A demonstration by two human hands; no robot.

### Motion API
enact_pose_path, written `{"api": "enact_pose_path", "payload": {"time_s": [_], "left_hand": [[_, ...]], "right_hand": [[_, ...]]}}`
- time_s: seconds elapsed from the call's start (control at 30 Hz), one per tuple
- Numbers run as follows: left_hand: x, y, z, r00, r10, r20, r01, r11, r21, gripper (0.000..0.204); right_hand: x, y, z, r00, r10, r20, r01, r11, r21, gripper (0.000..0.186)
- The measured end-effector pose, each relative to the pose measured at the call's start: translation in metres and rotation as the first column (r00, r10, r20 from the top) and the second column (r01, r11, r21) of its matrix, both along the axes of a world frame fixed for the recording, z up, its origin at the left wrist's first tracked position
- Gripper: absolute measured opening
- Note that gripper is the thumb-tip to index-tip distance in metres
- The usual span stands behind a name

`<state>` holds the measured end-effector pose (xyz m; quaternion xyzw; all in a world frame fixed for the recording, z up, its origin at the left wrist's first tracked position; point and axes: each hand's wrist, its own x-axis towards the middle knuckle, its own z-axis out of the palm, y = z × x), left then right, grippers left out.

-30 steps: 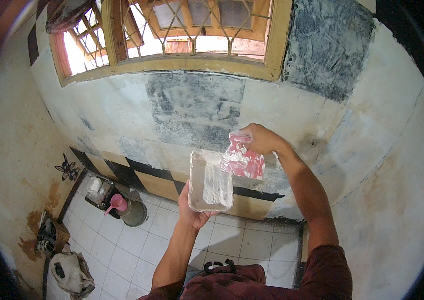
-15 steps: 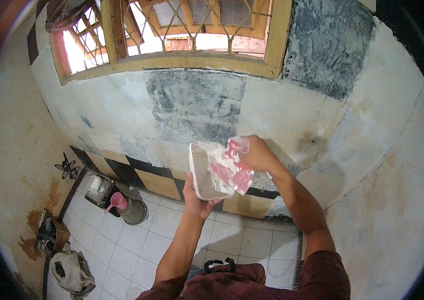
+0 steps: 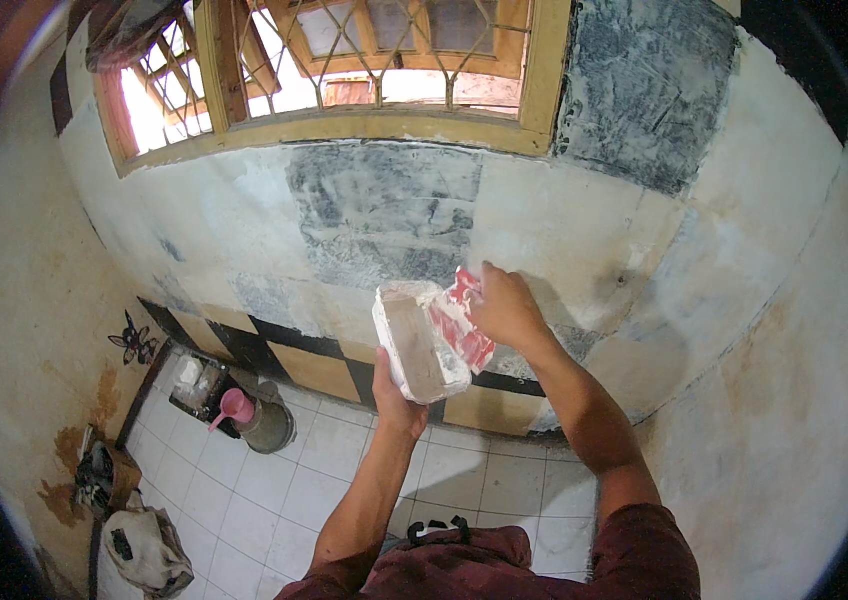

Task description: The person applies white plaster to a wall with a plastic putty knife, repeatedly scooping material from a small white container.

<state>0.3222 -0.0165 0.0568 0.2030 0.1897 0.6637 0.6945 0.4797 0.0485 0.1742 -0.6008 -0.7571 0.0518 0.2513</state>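
My left hand (image 3: 401, 402) grips a white rectangular plastic tub (image 3: 410, 350) from below and along its left side, the thumb up against the wall. Pale filler smears coat the tub's rim and inside. In my right hand (image 3: 506, 308) is a flat red scraper (image 3: 460, 325), blotched with white paste and tilted over the tub's right edge. Its blade appears to meet or nearly meet that rim; I cannot tell which. Right-hand fingers close round the scraper's upper end. Behind both hands stands the wall, with a grey-black patch (image 3: 384, 210) thinly smeared with white.
Above is a yellow wooden window frame (image 3: 394, 128) with a metal grille. On the tiled floor (image 3: 319, 475) at left stand a grey bucket (image 3: 271, 425), a pink dipper (image 3: 234, 405) and a dark box (image 3: 199, 383). Lower left lie a pale sack (image 3: 147, 550) and a cardboard box (image 3: 122, 475).
The scraper has shifted from over the tub's opening toward its right rim, uncovering more of the inside. My right hand has moved slightly left and turned. The left hand still holds the tub.
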Motion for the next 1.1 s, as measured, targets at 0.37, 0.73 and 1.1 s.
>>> {"api": "enact_pose_path", "payload": {"time_s": [0.37, 0.73, 1.1], "left_hand": [[-0.001, 0.003, -0.011, 0.999, -0.004, 0.05, 0.003, 1.0, 0.013, 0.065], [0.004, -0.001, -0.019, 0.999, 0.044, -0.007, -0.044, 0.999, 0.002, 0.067], [-0.009, 0.001, -0.015, 0.993, -0.028, 0.117, 0.022, 0.998, 0.053, 0.062]], "right_hand": [[-0.02, -0.017, -0.014, 0.977, -0.021, -0.213, 0.046, 0.993, 0.112, 0.035], [-0.031, -0.035, -0.031, 0.992, -0.043, -0.117, 0.044, 0.999, 0.01, 0.027], [-0.031, -0.049, -0.014, 0.988, -0.064, -0.142, 0.064, 0.998, -0.009, 0.028]]}}
